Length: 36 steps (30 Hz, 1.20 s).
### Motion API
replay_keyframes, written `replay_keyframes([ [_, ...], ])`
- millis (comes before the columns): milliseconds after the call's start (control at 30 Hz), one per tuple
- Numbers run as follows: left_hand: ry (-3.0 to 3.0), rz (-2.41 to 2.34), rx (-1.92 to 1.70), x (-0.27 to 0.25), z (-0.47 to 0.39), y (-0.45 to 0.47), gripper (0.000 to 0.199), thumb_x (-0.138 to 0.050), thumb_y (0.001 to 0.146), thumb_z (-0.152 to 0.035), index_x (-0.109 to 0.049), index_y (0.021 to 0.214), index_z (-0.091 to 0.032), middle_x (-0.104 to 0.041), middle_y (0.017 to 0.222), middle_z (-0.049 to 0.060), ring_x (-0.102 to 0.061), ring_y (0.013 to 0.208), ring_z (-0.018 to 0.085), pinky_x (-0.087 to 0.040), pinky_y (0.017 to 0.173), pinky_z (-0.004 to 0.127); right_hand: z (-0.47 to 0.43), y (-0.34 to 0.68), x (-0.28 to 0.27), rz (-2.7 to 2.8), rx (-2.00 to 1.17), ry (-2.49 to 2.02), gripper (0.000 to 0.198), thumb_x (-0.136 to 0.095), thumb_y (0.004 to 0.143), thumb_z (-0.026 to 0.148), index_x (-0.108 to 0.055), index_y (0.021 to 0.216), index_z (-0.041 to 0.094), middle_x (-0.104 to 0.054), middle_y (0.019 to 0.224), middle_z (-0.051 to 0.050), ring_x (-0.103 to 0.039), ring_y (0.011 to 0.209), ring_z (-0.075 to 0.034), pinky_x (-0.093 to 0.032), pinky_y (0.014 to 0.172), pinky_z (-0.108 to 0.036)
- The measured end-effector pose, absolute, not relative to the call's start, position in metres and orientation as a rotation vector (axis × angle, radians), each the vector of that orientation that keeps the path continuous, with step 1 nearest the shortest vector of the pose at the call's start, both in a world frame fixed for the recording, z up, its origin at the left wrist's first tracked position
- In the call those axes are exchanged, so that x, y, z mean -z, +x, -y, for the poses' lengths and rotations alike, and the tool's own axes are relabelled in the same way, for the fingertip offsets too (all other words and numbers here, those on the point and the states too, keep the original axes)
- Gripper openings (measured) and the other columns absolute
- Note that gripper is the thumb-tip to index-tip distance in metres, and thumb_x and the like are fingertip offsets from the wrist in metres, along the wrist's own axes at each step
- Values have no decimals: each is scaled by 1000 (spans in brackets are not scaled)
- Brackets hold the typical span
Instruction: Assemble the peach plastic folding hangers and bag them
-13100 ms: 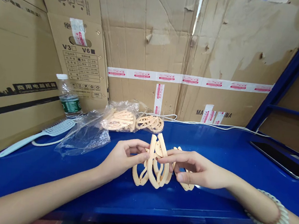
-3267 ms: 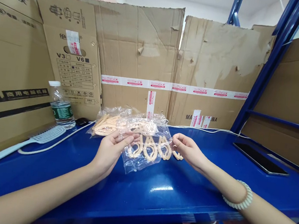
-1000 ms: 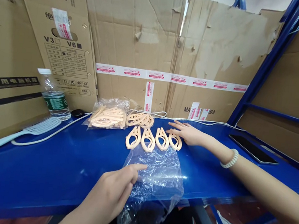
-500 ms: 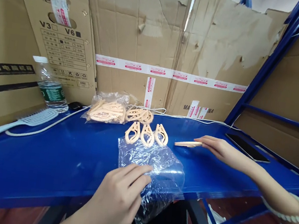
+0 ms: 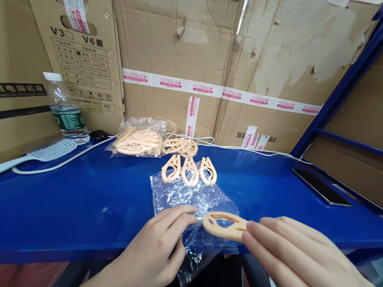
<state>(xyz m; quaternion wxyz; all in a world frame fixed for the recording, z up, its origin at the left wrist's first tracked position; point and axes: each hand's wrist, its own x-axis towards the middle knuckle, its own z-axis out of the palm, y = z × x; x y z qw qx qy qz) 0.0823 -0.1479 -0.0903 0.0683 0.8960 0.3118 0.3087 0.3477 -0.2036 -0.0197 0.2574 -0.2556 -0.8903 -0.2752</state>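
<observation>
My right hand [image 5: 302, 264] pinches one end of a peach folding travel hanger [image 5: 225, 234], folded up and held level above the near edge of the table. My left hand [image 5: 158, 246] has its thumb and fingers closed on the clear plastic bag [image 5: 167, 198], which hangs partly over that edge. The free end of the hanger is close to my left fingertips and over the bag; whether it touches the bag I cannot tell. Three more folded hangers [image 5: 190, 175] lie in a row at the bag's far side.
Farther back lie a filled bag of hangers [image 5: 139, 142] and a smaller bagged bunch [image 5: 180, 147]. A water bottle [image 5: 71, 117], a hairbrush [image 5: 47, 150] and a white cable [image 5: 59, 167] are at left. A phone [image 5: 320, 187] lies at right. Cardboard [image 5: 176, 44] walls the back.
My right hand has brought the hanger leftward and nearer, from the right of the row to over the bag beside my left hand. My left hand has barely moved.
</observation>
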Motion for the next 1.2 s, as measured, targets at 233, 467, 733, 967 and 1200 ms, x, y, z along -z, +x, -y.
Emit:
replay_keyframes([
  [233, 2755, -914, -910, 85, 150, 87, 49, -40, 81, -1, -50, 125, -20, -56, 133, 10, -53, 125, 24, -49, 104, 45, 162, 325, 38, 2554, 1054, -415, 27, -42, 92, 11, -69, 90, 10, -71, 92, -17, -65, 78, -26, -51, 62, -38],
  [467, 2840, -918, -819, 83, 149, 86, 53, -42, 82, -2, -48, 132, -20, -53, 139, 11, -50, 129, 25, -43, 109, 52, 147, 312, 55, 2483, 1040, -511, 27, -43, 90, 5, -69, 99, 2, -70, 92, -19, -66, 79, -25, -57, 68, -40],
  [733, 2871, -866, -909, 69, 166, 86, 45, -56, 87, -22, -50, 132, -21, -57, 137, 8, -53, 127, 25, -49, 105, 43, 174, 346, 63, 2440, 959, -624, 38, -32, 95, 7, -68, 106, 4, -72, 98, -17, -66, 95, -27, -58, 76, -38],
  [967, 3053, -1356, -775, 95, 147, 84, 62, -48, 93, -53, -42, 144, -18, -42, 149, 17, -40, 135, 43, -45, 97, 64, 170, 357, 67, 2351, 988, -716, 32, -35, 96, 7, -67, 100, 9, -74, 93, -12, -68, 90, -23, -58, 74, -35],
  [1200, 3207, -1333, -601, 102, 151, 75, 67, -42, 93, -59, -45, 144, -15, -47, 145, 21, -46, 130, 43, -46, 97, 60, 150, 343, 71, 2377, 924, -603, 24, -45, 93, 8, -68, 88, 10, -74, 92, -10, -67, 91, -27, -56, 73, -40],
])
